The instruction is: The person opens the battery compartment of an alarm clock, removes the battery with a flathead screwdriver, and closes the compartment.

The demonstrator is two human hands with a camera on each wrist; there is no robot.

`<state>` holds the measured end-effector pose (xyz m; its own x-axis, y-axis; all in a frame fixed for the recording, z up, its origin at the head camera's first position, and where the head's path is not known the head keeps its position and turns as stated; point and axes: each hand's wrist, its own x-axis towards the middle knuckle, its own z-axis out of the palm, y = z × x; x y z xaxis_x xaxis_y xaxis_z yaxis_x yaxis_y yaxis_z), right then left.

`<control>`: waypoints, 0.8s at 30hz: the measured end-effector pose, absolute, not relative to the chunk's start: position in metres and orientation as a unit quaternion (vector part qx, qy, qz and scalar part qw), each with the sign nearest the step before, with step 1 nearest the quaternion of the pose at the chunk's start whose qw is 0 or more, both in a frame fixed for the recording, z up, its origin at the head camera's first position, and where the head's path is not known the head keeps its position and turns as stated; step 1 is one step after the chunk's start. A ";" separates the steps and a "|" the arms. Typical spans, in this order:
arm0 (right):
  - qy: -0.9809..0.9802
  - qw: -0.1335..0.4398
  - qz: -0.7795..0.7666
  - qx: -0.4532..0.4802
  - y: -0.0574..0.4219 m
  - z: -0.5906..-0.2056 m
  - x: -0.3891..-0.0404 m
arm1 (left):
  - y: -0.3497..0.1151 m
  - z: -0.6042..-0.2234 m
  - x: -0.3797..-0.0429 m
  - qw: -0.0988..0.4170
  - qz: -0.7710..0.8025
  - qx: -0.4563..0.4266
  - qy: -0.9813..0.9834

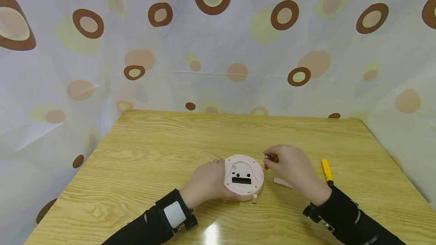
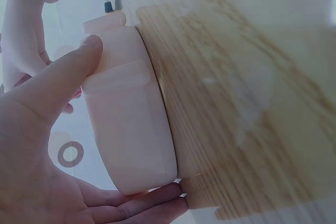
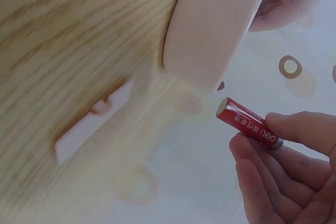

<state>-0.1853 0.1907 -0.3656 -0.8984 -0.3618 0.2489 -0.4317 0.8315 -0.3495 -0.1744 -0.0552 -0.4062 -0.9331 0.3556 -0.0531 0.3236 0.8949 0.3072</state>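
Note:
A round, pale pink alarm clock [image 1: 243,165] lies face down on the wooden table, with its dark battery slot [image 1: 241,180] uncovered. My left hand [image 1: 208,182] grips the clock's left side. In the left wrist view, the thumb [image 2: 86,56] presses near a small foot and the other fingers wrap the far side. Just right of the clock, my right hand [image 1: 289,163] pinches a red battery [image 3: 250,122] between thumb and fingers, above the table. Below that hand lies the pink battery cover [image 1: 282,182], which shows a small clip in the right wrist view.
To the right, beside my right forearm, lies a screwdriver [image 1: 326,170] with a yellow handle; the sleeve hides part of it. The wooden table [image 1: 163,143] ends at a hanging sheet [image 1: 218,48] with brown and yellow spots, which also rises along both sides.

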 end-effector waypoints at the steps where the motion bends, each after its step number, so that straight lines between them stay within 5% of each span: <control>1: -0.954 0.088 0.198 0.206 0.193 -0.366 -0.186 | -0.055 -0.406 -0.174 0.054 0.148 0.174 0.972; 24: -0.975 0.080 0.146 0.150 0.257 -0.396 -0.195 | -0.055 -0.407 -0.174 0.051 0.146 0.176 0.972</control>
